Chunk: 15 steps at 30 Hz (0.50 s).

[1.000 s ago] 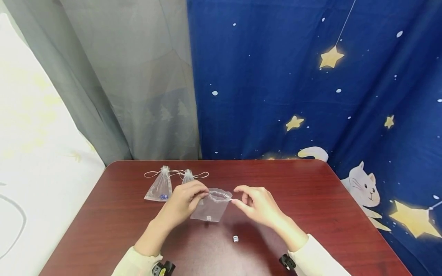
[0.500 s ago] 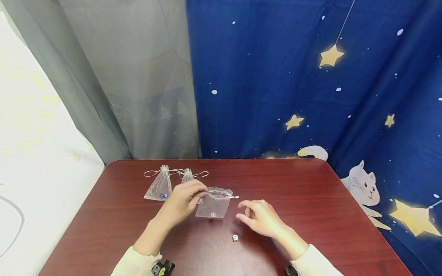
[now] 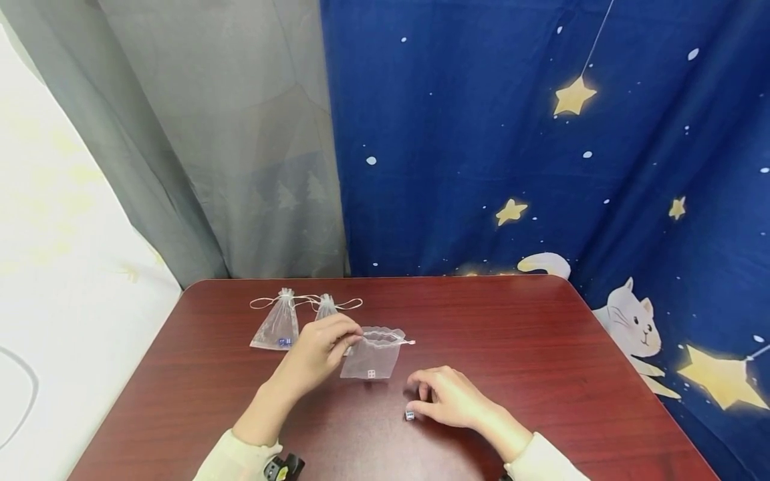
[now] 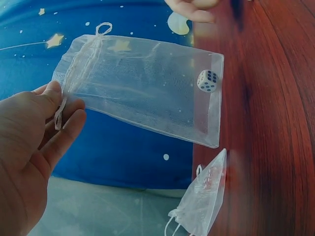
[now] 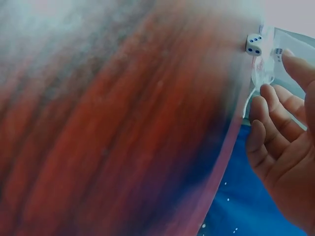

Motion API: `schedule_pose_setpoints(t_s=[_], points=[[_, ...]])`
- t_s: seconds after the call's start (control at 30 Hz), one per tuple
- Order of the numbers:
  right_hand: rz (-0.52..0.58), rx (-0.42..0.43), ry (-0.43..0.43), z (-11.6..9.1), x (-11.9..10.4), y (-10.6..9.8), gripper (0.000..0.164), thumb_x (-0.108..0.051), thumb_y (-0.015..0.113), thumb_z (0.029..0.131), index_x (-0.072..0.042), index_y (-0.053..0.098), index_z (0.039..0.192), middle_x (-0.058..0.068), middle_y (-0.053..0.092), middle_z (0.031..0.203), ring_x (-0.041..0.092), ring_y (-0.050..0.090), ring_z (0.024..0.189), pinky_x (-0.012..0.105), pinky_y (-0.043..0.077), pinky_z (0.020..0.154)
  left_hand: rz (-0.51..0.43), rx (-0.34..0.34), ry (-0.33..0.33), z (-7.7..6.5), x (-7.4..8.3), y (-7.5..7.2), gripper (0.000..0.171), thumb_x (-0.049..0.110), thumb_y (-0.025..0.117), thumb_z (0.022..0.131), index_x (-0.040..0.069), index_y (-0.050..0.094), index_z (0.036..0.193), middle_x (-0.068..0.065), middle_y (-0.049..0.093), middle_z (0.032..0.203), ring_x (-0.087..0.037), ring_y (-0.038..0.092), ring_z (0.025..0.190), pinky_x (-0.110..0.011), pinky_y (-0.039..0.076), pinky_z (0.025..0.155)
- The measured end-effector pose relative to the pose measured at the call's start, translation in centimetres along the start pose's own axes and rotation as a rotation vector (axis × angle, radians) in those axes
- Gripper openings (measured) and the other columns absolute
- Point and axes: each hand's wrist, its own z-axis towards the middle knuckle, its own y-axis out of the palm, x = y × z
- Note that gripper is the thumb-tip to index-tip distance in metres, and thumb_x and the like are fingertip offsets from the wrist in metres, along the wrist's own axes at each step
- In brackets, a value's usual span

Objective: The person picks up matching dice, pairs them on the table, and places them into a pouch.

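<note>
My left hand pinches the rim of a sheer white drawstring bag between thumb and fingers. One white die with dark pips lies at the bottom of that bag. A second white die rests on the table. Just above and beside this die is my right hand, its fingers loosely bent with nothing between them. In the head view the thumb partly covers the die; whether it touches cannot be told.
Two tied sheer bags stand or lie at the table's back left. The left bag contains blue dice; the other bag is partly behind my left hand. A reddish-brown table lies before a blue star-patterned curtain.
My right hand has let go of the bag's drawstring and moved down and nearer to the loose die. The left hand keeps holding the bag, which has swung slightly to the right.
</note>
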Motion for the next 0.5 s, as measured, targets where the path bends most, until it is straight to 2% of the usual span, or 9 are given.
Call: schedule_pose_setpoints(t_s=[0.13,0.27,0.5], points=[[-0.015,-0.06,-0.029,0.05,-0.11,0.23,0.035,-0.037,0.084,0.083,-0.014,0.072,0.106,-0.015,0.06,0.073,-0.011,0.045,0.055,0.013,0.041,0.056,0.004,-0.001,0.001,-0.02,-0.03,-0.01,0.015,-0.006,0.076,0.085,0.007,0.071,0.091,0.003,0.068,0.09,-0.008,0.062,0.078,-0.018,0.051,0.07],[-0.037,-0.122,-0.02,0.02,-0.21,0.45,0.038,-0.039,0.086,0.079,-0.015,0.073,0.106,-0.015,0.06,0.075,-0.01,0.045,0.057,0.013,0.041,0.058,0.002,-0.002,-0.001,-0.03,-0.04,-0.04,0.016,-0.006,0.076,0.085,0.007,0.072,0.092,0.003,0.068,0.091,-0.007,0.062,0.078,-0.018,0.051,0.07],[-0.115,-0.14,-0.06,0.17,-0.54,0.74,0.02,-0.032,0.086,0.08,-0.023,0.073,0.091,-0.021,0.054,0.072,-0.009,0.046,0.064,0.013,0.041,0.062,0.008,0.011,0.008,-0.03,-0.06,-0.06,0.018,-0.009,0.077,0.082,0.007,0.071,0.09,0.004,0.068,0.089,-0.007,0.061,0.077,-0.018,0.051,0.069]])
